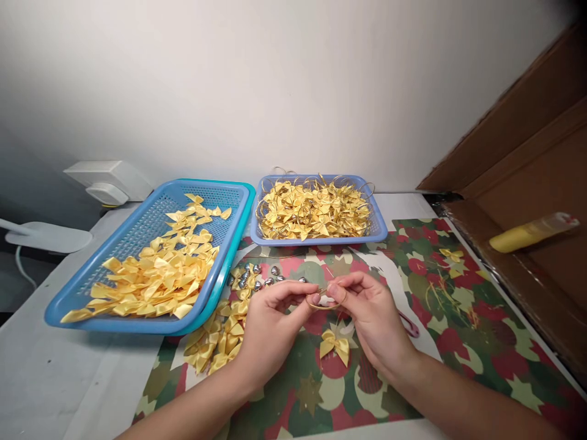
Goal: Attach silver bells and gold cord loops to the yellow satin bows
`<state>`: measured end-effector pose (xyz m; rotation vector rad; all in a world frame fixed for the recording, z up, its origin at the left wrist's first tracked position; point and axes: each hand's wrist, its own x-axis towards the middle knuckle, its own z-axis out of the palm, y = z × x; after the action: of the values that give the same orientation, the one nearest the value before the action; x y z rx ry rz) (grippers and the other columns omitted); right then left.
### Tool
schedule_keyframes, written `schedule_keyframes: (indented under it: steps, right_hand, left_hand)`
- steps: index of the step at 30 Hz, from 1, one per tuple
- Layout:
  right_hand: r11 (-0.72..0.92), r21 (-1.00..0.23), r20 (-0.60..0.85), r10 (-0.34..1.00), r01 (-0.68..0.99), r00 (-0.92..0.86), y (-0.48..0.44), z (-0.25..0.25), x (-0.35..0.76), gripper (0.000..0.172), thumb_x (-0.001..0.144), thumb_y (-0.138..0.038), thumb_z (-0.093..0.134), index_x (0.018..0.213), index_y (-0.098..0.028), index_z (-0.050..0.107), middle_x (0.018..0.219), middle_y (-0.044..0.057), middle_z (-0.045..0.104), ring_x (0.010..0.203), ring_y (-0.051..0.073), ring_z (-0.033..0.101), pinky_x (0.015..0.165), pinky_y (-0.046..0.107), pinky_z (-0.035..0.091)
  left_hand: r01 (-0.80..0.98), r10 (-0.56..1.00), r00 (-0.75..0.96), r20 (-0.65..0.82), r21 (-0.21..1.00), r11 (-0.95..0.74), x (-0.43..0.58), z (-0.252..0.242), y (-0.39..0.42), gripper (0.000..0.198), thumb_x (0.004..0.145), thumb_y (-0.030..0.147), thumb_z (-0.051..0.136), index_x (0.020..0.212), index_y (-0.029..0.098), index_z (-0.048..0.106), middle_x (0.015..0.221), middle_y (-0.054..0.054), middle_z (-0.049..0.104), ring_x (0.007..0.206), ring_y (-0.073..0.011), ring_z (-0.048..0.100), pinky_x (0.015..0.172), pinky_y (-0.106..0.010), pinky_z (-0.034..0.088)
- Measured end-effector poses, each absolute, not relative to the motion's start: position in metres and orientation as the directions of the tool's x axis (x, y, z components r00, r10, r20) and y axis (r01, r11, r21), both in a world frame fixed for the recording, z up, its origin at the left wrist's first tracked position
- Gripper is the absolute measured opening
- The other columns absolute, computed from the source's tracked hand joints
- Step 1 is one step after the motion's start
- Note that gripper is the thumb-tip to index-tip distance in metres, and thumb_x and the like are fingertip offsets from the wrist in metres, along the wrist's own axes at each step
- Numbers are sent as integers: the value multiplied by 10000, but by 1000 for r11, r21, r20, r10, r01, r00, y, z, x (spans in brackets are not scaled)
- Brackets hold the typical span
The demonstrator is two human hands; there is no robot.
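My left hand (279,324) and my right hand (373,315) meet over the middle of the mat, both with fingers pinched on a thin gold cord (326,307). The cord curves in a small loop between my fingertips. Just below my hands is a yellow ribbon bow (334,347); whether it hangs from the cord or lies on the mat I cannot tell. Beside my left hand lie a heap of yellow bows (224,327) and several small silver bells (275,271). Partly hidden behind my right hand is a pinkish-purple handle (409,325).
A blue basket (114,244) of bows rests on a teal one at left. A smaller blue basket (321,241) at the back is piled with corded bows. Gold cord scraps (440,296) litter the patterned mat (495,360). A cardboard box (527,165) borders the right.
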<state>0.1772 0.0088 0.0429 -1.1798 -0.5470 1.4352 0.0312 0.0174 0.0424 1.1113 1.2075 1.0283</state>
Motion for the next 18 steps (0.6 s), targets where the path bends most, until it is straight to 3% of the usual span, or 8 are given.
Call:
schedule_keyframes:
  steps: [14,18]
  right_hand:
    - [-252,-862,-338,932,-440,129,7,34,173,306,622,-332,858,711,-151,628,703,-2,670,651,102,643,623,211,550]
    - [-172,-903,-243,960,-393,137,7,33,173,261,646,-298,836,690,-168,614,730,-6,669,705,106,650,651,205,551]
  left_hand:
    - [-16,978,110,-177,984,180,32,43,14,117,731,256,764,819,178,761,800,-58,769,759,-211,720,702,-285,588]
    - [-40,977,112,-181,982,187,31,43,15,111,738,262,760,800,170,755,781,-56,765,732,-195,715,681,-268,589]
